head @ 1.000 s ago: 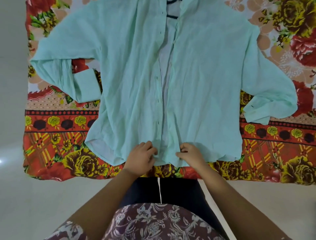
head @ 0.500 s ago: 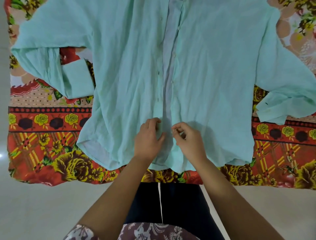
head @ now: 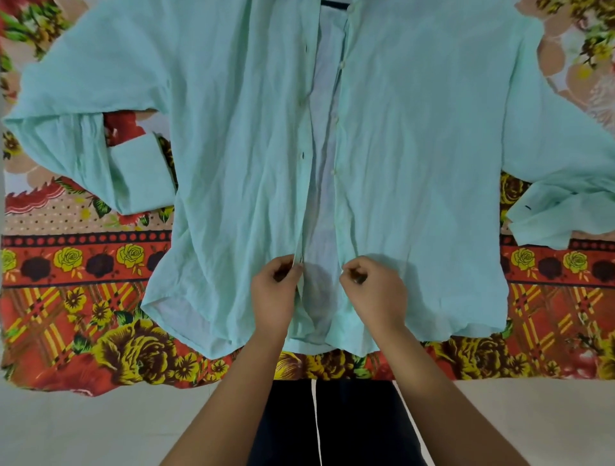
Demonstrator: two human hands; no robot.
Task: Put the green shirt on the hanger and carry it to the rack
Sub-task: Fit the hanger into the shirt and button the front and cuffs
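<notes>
The green shirt (head: 416, 133) lies spread flat, front up and unbuttoned, with its collar at the far end and both sleeves folded inward. A dark sliver of the hanger (head: 334, 2) shows at the collar, at the top edge of the view. My left hand (head: 274, 292) pinches the left placket edge with the buttonholes, low on the shirt. Opposite it, my right hand (head: 372, 289) pinches the right placket edge with the buttons. A narrow gap of the shirt's pale inside lies between them.
Under the shirt is a red and yellow floral cloth (head: 83, 299) spread on a pale floor (head: 100, 429). My dark trousers (head: 332, 422) show at the bottom middle, close to the cloth's near edge.
Both hands moved up from the shirt's hem to a point higher on the plackets and drew slightly apart. The view shifted closer over the shirt.
</notes>
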